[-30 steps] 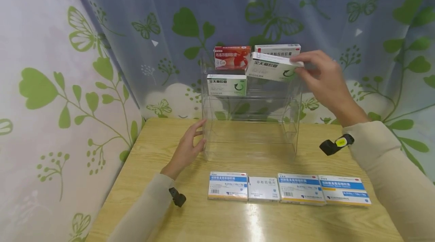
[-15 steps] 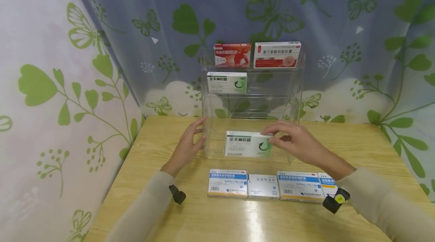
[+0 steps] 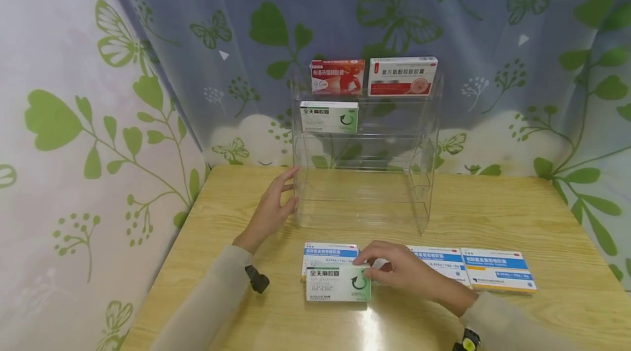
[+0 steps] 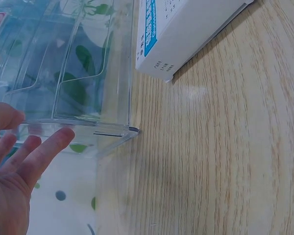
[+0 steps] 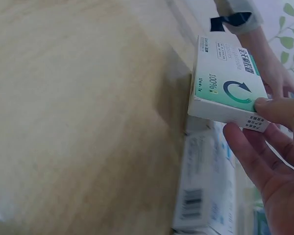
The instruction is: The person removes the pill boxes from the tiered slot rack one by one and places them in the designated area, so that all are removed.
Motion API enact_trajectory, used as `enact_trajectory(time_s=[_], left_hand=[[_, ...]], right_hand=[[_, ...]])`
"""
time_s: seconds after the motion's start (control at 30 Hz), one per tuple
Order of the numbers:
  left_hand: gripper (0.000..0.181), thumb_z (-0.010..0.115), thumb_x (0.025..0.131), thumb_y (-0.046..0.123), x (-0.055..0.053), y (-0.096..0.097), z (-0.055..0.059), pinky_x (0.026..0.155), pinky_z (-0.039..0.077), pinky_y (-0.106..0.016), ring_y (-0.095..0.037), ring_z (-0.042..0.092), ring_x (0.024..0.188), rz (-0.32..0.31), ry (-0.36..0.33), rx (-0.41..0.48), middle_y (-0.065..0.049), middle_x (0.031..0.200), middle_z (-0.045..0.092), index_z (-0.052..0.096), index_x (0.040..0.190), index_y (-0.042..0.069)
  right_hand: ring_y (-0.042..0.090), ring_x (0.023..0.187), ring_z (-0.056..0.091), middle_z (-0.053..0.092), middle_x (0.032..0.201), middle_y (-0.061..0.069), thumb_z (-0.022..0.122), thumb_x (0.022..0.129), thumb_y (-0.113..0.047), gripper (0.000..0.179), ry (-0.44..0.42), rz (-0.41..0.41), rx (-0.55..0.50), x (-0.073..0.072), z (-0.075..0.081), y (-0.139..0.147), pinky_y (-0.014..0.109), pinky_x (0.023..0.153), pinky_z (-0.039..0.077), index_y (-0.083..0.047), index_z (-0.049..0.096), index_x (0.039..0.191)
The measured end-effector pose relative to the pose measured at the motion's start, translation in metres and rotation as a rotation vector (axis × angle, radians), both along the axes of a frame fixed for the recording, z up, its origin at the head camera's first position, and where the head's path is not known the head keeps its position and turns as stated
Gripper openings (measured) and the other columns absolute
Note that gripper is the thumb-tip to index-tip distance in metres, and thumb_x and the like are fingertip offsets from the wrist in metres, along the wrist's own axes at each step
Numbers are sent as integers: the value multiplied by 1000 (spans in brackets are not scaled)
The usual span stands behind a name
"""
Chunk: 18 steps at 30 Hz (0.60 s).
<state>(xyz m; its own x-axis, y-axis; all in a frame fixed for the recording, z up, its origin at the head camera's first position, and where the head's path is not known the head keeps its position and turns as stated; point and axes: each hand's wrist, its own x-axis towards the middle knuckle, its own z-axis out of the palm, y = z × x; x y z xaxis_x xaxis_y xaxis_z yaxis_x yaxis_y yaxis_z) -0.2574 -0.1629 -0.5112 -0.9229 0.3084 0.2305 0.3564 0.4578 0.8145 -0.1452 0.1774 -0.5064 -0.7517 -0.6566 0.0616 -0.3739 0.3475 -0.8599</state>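
My right hand [image 3: 406, 270] pinches a white-and-green medicine box [image 3: 337, 284] by its right end, thumb on the printed face. In the right wrist view the medicine box [image 5: 224, 81] is held above the table, beside the row of boxes. My left hand [image 3: 268, 208] touches the left side of a clear acrylic rack [image 3: 365, 168] with its fingers fairly straight. A matching white-and-green box [image 3: 328, 118] sits on the rack's second tier at the left. On the top tier stand a red box [image 3: 337, 77] and a white-and-red box [image 3: 402, 77].
Blue-and-white medicine boxes lie in a row before the rack: one at the left [image 3: 329, 251], one behind my right hand [image 3: 439, 259], one at the right [image 3: 499, 270]. A wooden table [image 3: 493, 203] carries everything. A patterned curtain [image 3: 493, 22] hangs behind.
My right hand has brought the white-and-green box from the rack's second tier down and forward, past the rack's front, to the left part of the row. My left hand stays at the rack.
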Motion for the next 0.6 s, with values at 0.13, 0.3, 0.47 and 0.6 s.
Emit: enact_trajectory(time_s=[0.13,0.3,0.47,0.6], left_hand=[[76,63,109,-1,0,0,0,86,70,-29,-42,56,146,-2,9,0,-10,174,35,30,173,25],[77,63,108,-2,0,0,0,85,70,-28,-42,57,145,0,16,1,-10,174,36,31,172,25],[77,63,108,-2,0,0,-1,86,69,-28,-42,56,145,-8,9,4,-10,175,35,31,173,26],[77,63,109,0,-1,0,0,87,70,-30,-41,56,145,-4,13,-7,-9,175,35,30,172,28]], right_hand=[[7,109,71,76,124,3,73,106,-17,19,13,55,-2,11,-14,-11,25,85,68,-16,77,125],[3,104,69,75,121,-3,72,106,-20,20,46,77,25,20,-23,-17,22,83,66,-18,75,126],[0,103,64,74,122,-12,73,106,-26,23,190,56,116,20,-27,-16,23,86,63,-24,75,128],[6,112,65,74,122,-16,74,105,-31,23,373,39,196,22,-31,-16,31,98,63,-25,77,127]])
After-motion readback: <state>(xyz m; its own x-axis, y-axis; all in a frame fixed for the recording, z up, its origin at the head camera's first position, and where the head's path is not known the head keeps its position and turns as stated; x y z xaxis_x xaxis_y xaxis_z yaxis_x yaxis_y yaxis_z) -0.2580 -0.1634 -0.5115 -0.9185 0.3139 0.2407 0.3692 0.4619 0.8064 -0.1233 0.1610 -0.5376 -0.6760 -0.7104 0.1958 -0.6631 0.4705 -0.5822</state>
